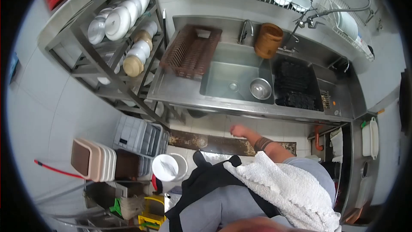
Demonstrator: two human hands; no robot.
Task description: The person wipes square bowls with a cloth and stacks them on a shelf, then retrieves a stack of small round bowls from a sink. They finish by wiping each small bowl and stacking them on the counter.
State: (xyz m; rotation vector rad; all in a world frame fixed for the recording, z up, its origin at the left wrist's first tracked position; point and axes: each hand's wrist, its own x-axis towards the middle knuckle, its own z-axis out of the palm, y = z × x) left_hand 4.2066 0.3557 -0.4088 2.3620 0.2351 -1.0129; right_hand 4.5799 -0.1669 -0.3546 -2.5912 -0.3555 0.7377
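One bare forearm with a dark tattoo band reaches out below the front edge of the steel sink counter (189, 99). At its end my right hand (238, 131) hangs over the floor, small in view, its fingers not clear enough to read. A white towel (279, 184) lies over the shoulder on that side. My left hand does not show. Above, in the sink basin (223, 75), sits a round metal bowl (260, 89). A brown dish rack (191, 51) stands left of the basin, and a brown round container (268, 41) behind it.
Shelves (101, 56) with stacked bowls and plates rise at the left. Below are grey crates (137, 135), stacked bins (92, 159) and a white bucket (165, 167). A dark mat (206, 142) lies on the floor. Black items fill the right basin (296, 81).
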